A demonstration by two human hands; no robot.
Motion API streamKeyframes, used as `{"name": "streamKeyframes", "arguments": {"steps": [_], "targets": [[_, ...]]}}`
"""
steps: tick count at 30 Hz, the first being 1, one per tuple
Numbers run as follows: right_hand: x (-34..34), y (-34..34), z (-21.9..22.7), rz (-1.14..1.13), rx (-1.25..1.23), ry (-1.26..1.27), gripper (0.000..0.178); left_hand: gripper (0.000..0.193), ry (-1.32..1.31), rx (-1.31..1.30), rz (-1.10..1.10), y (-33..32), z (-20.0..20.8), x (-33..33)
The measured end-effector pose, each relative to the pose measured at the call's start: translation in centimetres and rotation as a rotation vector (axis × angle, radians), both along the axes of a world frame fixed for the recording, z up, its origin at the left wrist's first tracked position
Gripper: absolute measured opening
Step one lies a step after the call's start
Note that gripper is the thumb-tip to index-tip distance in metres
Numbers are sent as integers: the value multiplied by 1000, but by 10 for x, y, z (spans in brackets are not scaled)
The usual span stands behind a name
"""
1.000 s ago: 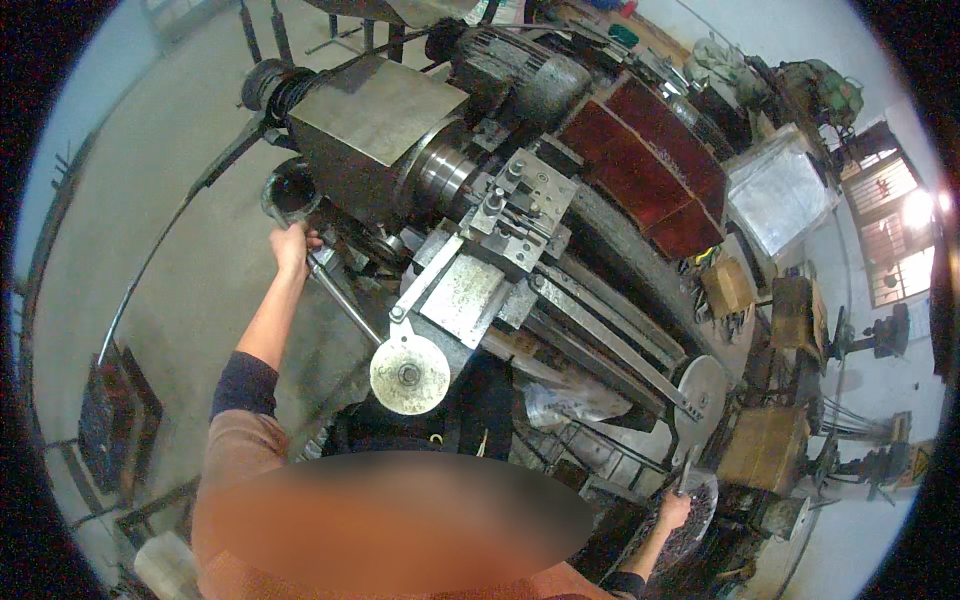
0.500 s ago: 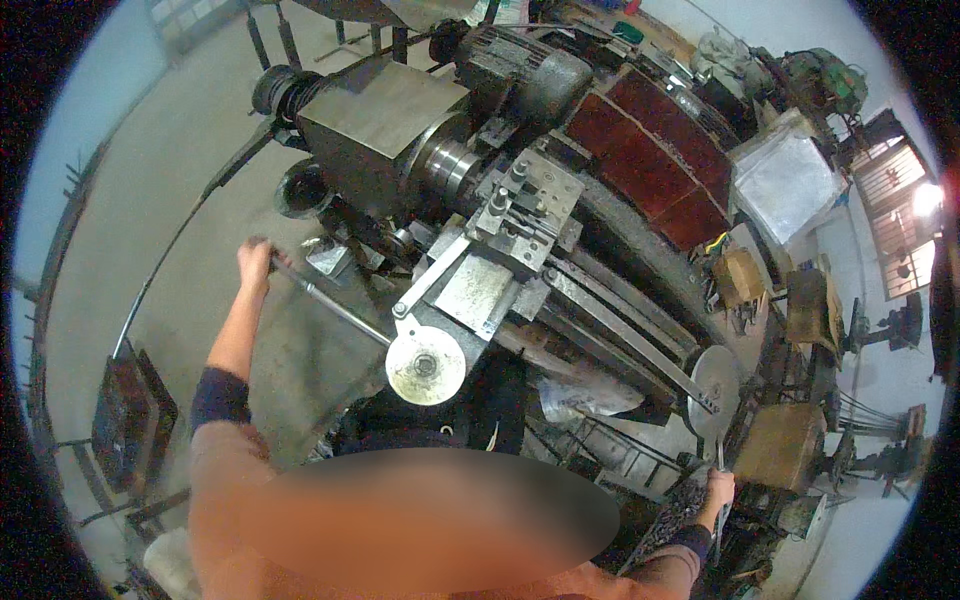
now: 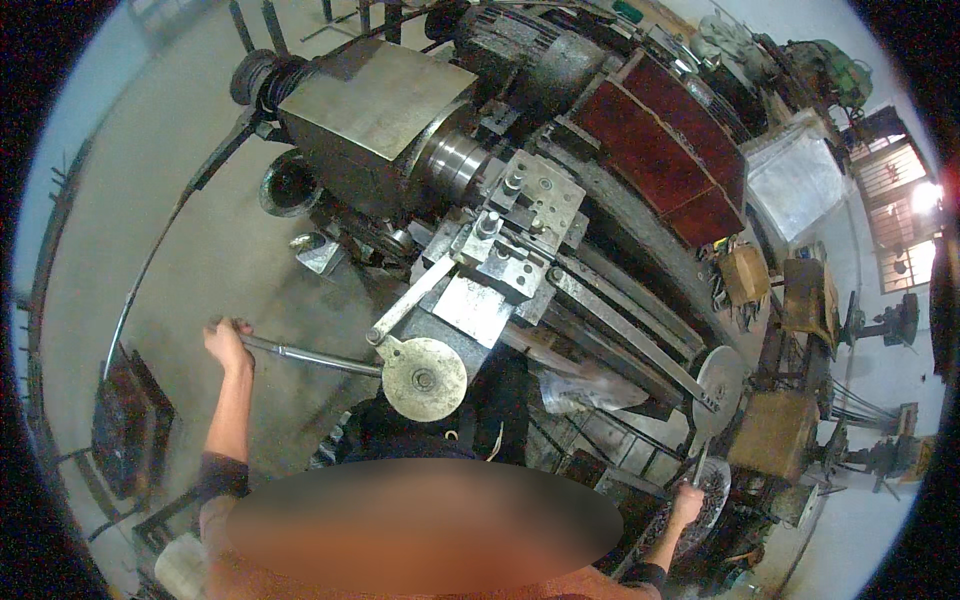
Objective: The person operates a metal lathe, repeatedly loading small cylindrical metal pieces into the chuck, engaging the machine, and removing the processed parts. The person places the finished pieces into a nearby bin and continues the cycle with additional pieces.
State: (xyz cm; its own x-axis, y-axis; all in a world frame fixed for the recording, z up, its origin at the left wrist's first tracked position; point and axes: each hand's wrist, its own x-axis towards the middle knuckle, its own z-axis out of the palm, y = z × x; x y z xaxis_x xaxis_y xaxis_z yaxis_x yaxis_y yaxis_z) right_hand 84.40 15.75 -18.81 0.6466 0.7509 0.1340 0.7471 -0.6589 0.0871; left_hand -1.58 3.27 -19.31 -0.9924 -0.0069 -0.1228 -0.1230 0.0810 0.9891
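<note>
My left hand (image 3: 231, 343) is closed around the outer end of a long steel lever (image 3: 315, 355). This lever runs right to a round metal disc (image 3: 425, 380) at the front of a lathe-like machine (image 3: 385, 95). A flat link bar (image 3: 415, 297) joins the disc to the tool slide (image 3: 505, 255), which carries bolted blocks beside the shiny round spindle (image 3: 458, 165). At the lower right my right hand (image 3: 686, 506) grips a second, shorter lever (image 3: 700, 462) below another disc (image 3: 718, 375). A long flat bar (image 3: 630, 335) links that disc to the slide.
A round pan of metal chips (image 3: 712, 500) lies behind my right hand. Dark red panels (image 3: 655, 150) and a motor (image 3: 530, 50) sit behind the slide. On the left, a thin curved rod (image 3: 160, 245) reaches down to a dark block (image 3: 130, 430). Drill-like machines (image 3: 885, 325) line the right wall.
My left hand has come nearer and slightly left, swinging its lever toward me. My right hand has moved left with its lever. The view has shifted slightly.
</note>
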Motion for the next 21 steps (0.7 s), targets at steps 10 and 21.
{"name": "streamKeyframes", "arguments": {"steps": [10,21], "targets": [[-31,2,24,-85,-40,50,50,25,-35,-38,21,18,12,-6],[12,52,11,231,280,-141,27,22,-65,-264,-274,-16,22,3]]}}
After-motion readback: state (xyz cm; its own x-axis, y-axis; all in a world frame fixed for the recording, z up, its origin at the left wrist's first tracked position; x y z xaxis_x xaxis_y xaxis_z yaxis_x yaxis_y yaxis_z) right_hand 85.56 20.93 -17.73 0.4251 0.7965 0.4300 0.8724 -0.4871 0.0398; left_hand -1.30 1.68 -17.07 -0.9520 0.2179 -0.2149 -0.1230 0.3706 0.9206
